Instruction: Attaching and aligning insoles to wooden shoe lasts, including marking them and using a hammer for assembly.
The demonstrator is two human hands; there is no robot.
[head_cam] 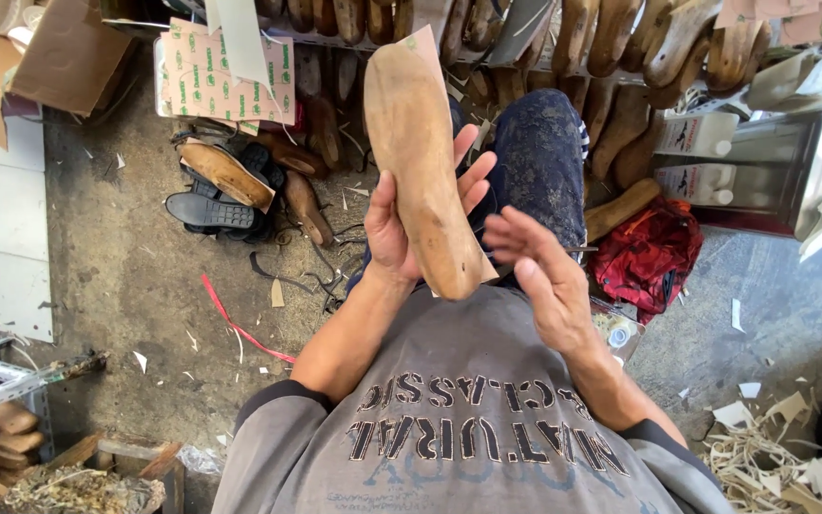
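Observation:
My left hand [394, 228] grips a long tan wooden shoe last [419, 162] from the left and holds it upright in front of my chest. A pale flat insole piece [427, 43] lies against the last's back and peeks out at its top and lower right. My right hand [537, 271] hovers just right of the last's lower end, slightly blurred. A thin dark metal pin [582, 249] sticks out from between its fingers. My knee in dark patterned trousers [544, 162] is below the hands.
Rows of wooden lasts [620, 38] fill the rack ahead. Printed cardboard sheets [230, 76], a black sole [209, 211] and shoe parts lie on the concrete floor at left. A red cloth [649, 252], white bottles [692, 181] and pale scraps [763, 447] are at right.

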